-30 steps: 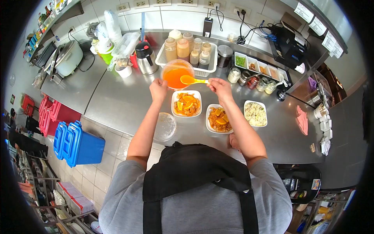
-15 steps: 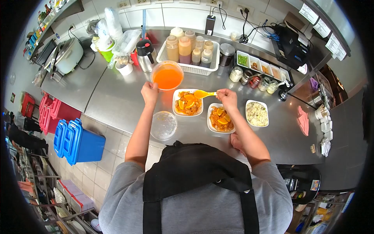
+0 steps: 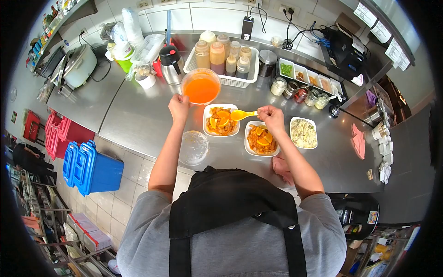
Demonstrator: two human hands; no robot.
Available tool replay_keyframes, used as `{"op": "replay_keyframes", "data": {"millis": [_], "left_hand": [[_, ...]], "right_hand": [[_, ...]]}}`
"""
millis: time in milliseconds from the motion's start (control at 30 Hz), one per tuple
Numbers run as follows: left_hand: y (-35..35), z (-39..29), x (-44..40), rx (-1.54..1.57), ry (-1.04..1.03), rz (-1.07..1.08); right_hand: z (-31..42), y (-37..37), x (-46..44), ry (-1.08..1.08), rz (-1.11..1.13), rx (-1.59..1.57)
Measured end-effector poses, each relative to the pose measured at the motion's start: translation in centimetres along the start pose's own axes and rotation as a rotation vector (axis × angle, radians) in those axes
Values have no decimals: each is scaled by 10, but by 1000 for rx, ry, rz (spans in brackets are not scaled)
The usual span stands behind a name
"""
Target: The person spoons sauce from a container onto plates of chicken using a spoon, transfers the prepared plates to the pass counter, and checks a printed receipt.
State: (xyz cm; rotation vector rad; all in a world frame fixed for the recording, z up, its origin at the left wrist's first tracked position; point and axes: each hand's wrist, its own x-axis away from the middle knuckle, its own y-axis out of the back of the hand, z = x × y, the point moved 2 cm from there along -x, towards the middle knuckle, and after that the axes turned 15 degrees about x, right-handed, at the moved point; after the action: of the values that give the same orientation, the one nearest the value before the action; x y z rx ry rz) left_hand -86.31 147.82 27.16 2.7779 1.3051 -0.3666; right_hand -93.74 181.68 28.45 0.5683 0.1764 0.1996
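Note:
My left hand point(image 3: 179, 108) is closed on the near left rim of a clear round tub of orange sauce point(image 3: 201, 88), held up over the counter and slightly tilted. Between the thumb and fingers of my right hand point(image 3: 271, 118) is the handle of a yellow spoon point(image 3: 241, 114). The spoon's bowl is above the right edge of a white dish of orange-sauced pieces with orange slices point(image 3: 220, 121). A second such dish point(image 3: 262, 140) sits below my right wrist. Left of the dishes lies a clear round lid point(image 3: 194, 147).
A white dish of pale rice-like food point(image 3: 303, 132) stands at right. Sauce bottles fill a white basket point(image 3: 221, 82) behind, beside a steel thermos point(image 3: 171, 64). Small jars point(image 3: 278, 87) and a topping tray point(image 3: 304, 76) line the back. Pink cloths point(image 3: 357, 142) lie on the counter.
The tub of sauce has shifted slightly right and away, and tips a little more. My right hand and the spoon have moved slightly right.

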Motion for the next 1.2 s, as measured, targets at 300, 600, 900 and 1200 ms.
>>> {"op": "replay_keyframes", "data": {"millis": [300, 600, 900, 1200], "left_hand": [[1, -15, 8, 11, 38, -1], [4, -14, 11, 29, 21, -8], [6, -21, 13, 16, 20, -9], [-2, -15, 16, -51, -53, 22]], "right_hand": [[45, 18, 25, 122, 42, 186], [59, 15, 28, 215, -10, 203], [76, -13, 44, 639, -151, 363], [82, 6, -3, 192, -108, -110]]}}
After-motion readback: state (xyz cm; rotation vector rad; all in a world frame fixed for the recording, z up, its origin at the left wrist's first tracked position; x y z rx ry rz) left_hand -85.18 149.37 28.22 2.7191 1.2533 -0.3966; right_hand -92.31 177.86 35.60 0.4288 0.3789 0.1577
